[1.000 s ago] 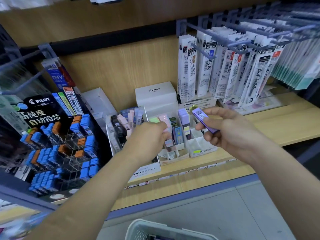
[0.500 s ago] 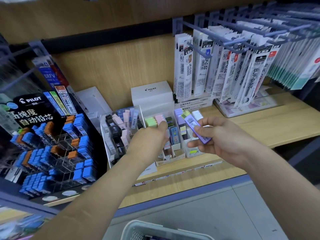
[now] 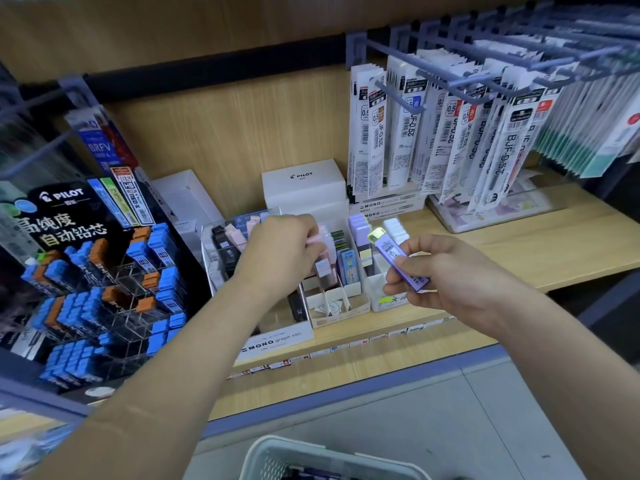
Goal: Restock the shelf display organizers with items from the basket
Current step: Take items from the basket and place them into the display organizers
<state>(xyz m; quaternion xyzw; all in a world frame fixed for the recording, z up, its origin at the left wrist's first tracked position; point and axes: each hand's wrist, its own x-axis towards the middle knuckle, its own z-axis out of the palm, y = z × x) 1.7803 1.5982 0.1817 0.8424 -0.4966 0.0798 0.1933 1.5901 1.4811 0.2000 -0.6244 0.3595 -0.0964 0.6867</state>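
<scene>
My left hand (image 3: pixel 280 251) is closed over pink lead cases (image 3: pixel 327 258) standing in a white cardboard organizer (image 3: pixel 341 299) on the wooden shelf (image 3: pixel 519 258); its fingers pinch the top of one. My right hand (image 3: pixel 446 275) holds a purple lead case with a yellow-green cap (image 3: pixel 394 258) a little in front of the neighbouring white organizer (image 3: pixel 384 299), tilted with the cap pointing up and left. The white basket (image 3: pixel 311 459) shows at the bottom edge, with dark items inside.
A black Pilot display (image 3: pixel 93 271) with blue and orange lead cases stands at the left. A clear Mono organizer (image 3: pixel 242 306) sits beside my left hand. A white Pilot box (image 3: pixel 304 188) is behind. Refill packs (image 3: pixel 450 133) hang on hooks at the upper right.
My left hand slid from the green cases onto the pink ones and gripped one. My right hand, still holding the purple case, drifted slightly lower and to the right.
</scene>
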